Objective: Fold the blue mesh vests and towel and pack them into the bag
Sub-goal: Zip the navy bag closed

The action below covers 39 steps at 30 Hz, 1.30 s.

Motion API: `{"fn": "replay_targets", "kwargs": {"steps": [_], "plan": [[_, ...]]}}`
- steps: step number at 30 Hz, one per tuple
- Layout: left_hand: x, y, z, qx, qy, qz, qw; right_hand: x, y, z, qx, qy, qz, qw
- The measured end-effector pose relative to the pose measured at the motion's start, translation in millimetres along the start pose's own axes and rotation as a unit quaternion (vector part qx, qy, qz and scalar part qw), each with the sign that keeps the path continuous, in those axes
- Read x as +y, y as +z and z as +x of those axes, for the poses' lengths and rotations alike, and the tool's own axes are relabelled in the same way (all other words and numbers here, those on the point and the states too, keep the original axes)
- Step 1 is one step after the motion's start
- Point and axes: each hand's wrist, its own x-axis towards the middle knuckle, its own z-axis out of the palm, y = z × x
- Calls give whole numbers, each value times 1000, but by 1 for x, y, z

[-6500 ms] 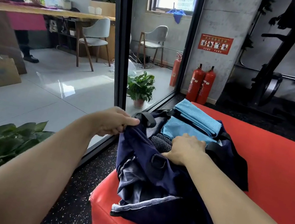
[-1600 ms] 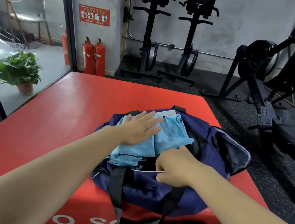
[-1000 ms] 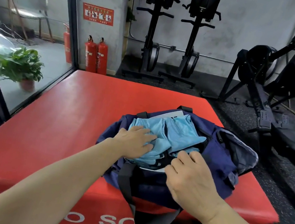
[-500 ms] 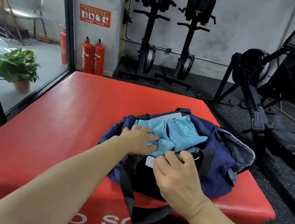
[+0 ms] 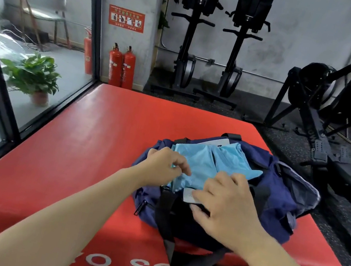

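vests (image 5: 202, 161) looked limp and light; left hand (image 5: 162, 167) pinched their near fold with curled fingers (image 5: 181, 166), right hand (image 5: 225, 205) pinched a tag (image 5: 187, 196).

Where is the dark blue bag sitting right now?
In the head view, the bag sits on the near right part of the red mat, with the left hand and right hand at its opening, which shows the blue mesh vests.

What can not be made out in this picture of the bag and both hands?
Head view:
- Bag inside: covered by light blue fabric, left hand and right hand.
- Vests or towel: folds look alike.
- White label: print too small.
- Right hand's grip on label: unclear, pinch or touch.
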Motion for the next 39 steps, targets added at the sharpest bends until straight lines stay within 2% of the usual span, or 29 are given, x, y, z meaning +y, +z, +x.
{"fn": "replay_targets", "kwargs": {"steps": [3, 6, 8, 10, 14, 18, 20, 23, 25, 28, 34, 37, 39], "plan": [[2, -15, -7, 1, 1, -10, 1000, 14, -9, 33, -104, 133, 159, 973], [-1, -31, -13, 11, -33, 7, 999, 27, 7, 66, -271, 109, 175, 940], [-6, -34, -19, -5, -53, 35, 998, 26, 27, 75, -343, 100, 210, 910], [-16, -30, -24, -25, -76, 66, 995, 24, 44, 75, -395, 131, 247, 875], [-29, -15, -24, -42, -174, 122, 976, 32, 51, 76, -408, 156, 294, 850], [-19, -9, -27, -103, -277, 11, 955, 35, 55, 76, -416, 161, 316, 837], [-15, -8, -27, -127, -287, -5, 949, 35, 57, 77, -420, 152, 310, 839], [-18, -7, -29, -99, -287, -4, 953, 37, 64, 77, -429, 151, 301, 838], [-25, -9, -36, -45, -303, -83, 948, 36, 69, 77, -437, 147, 289, 839], [-43, -18, -51, 55, -296, -238, 923, 37, 70, 78, -452, 130, 283, 836], [-56, -12, -66, 60, -245, -374, 892, 44, 53, 88, -502, 161, 320, 787], [-48, -16, -61, 12, -289, -339, 895, 51, 41, 98, -498, 214, 355, 762], [-40, -29, -44, 33, -321, -269, 908, 53, 37, 105, -495, 224, 360, 758]]}}
